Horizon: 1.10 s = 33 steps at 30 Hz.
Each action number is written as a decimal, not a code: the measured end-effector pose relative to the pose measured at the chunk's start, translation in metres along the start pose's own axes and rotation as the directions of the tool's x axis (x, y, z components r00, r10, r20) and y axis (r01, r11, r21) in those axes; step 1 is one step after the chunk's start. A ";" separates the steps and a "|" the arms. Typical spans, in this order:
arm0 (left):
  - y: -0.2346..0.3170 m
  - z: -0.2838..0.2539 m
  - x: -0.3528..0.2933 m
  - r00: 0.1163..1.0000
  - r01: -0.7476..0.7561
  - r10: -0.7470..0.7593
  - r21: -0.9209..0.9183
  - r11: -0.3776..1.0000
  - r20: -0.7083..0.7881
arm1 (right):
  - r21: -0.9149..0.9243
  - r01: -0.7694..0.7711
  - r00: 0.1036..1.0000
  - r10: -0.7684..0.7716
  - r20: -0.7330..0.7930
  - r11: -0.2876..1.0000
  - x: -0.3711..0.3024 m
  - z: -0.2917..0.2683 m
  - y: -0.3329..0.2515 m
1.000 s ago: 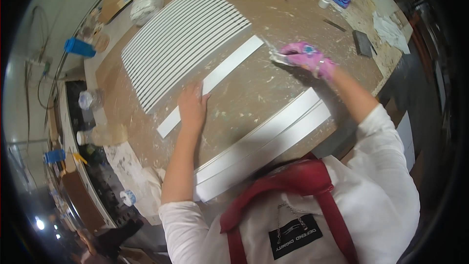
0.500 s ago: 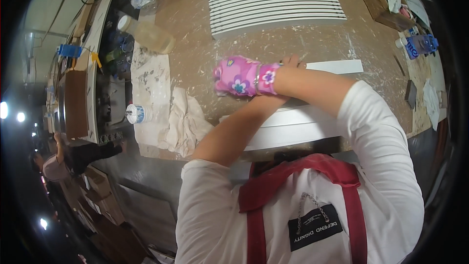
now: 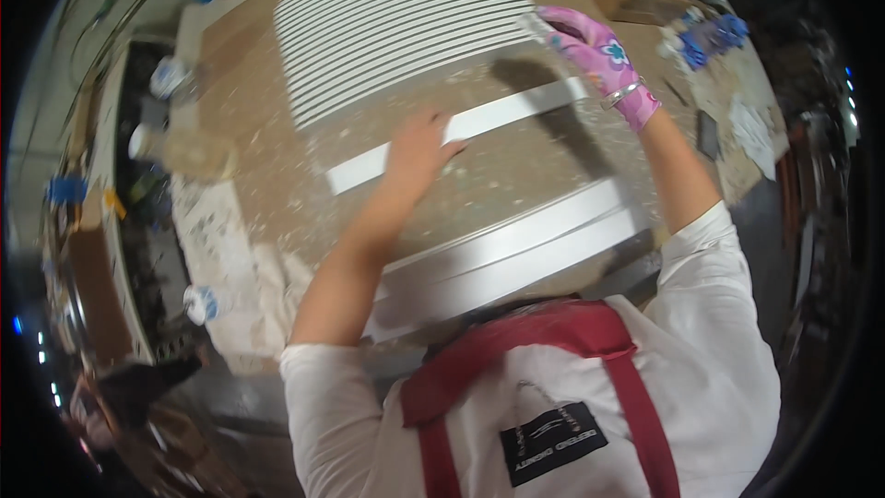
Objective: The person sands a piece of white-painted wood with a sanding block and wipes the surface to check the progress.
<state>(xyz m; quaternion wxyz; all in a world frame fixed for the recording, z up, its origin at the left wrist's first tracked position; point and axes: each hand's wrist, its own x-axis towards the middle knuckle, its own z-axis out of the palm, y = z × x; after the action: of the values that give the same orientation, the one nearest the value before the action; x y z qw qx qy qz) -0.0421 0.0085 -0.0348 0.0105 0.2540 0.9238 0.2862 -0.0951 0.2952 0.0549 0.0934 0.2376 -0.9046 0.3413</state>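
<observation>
A narrow white strip [image 3: 507, 117] lies at a slant across the middle of the worktable. My bare left hand [image 3: 417, 149] is closed over its left part, thumb at the near edge and fingertips by the far edge. Beyond the strip's right end, my right hand [image 3: 595, 57] is raised in a pink flowered glove with a band round the wrist. Its fingers pinch a small pale piece [image 3: 535, 26], too blurred to name. Just past both hands, many white slats [image 3: 406, 32] lie in a close parallel row. Wider white boards [image 3: 525, 244] rest along the near edge.
On the left stand a large cloudy jug [image 3: 198, 152] and a white tub [image 3: 201, 304], with a crumpled cloth [image 3: 272, 286] beside the tub. A blue bottle [image 3: 714, 40], a dark block [image 3: 707, 134] and a white rag [image 3: 754, 134] are at the right edge.
My arms have uncrossed. The gloved right hand has swept to the right and away from me; the left hand now shows on the strip's left part. The whole view has turned and shifted.
</observation>
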 end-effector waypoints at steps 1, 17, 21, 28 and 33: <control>-0.003 0.002 -0.004 1.000 -0.010 0.010 0.040 0.999 -0.011 | 0.268 -0.240 0.959 0.270 -0.083 0.933 -0.022 -0.012 0.031; 0.007 0.003 0.000 1.000 -0.001 0.003 0.080 0.997 -0.021 | 0.141 -0.650 0.748 0.597 0.289 0.746 -0.129 -0.040 0.054; -0.001 0.012 -0.004 0.999 0.007 -0.003 0.126 0.992 -0.032 | 0.125 -0.483 0.869 0.456 0.191 0.867 -0.063 -0.025 0.014; -0.032 0.071 -0.015 0.956 0.015 -0.096 -0.283 0.959 -0.276 | 0.170 0.491 0.747 -0.513 0.424 0.855 0.054 0.161 -0.140; 0.006 0.028 -0.003 0.993 0.009 -0.029 0.174 0.985 0.115 | 0.268 0.317 0.781 -0.411 0.470 0.910 0.079 0.282 -0.112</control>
<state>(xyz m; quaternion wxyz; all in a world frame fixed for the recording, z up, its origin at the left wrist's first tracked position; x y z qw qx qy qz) -0.0317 0.0257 -0.0551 0.0452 0.2615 0.9454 0.1891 -0.1100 0.0064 -0.0662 -0.1097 0.4983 -0.7992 0.3178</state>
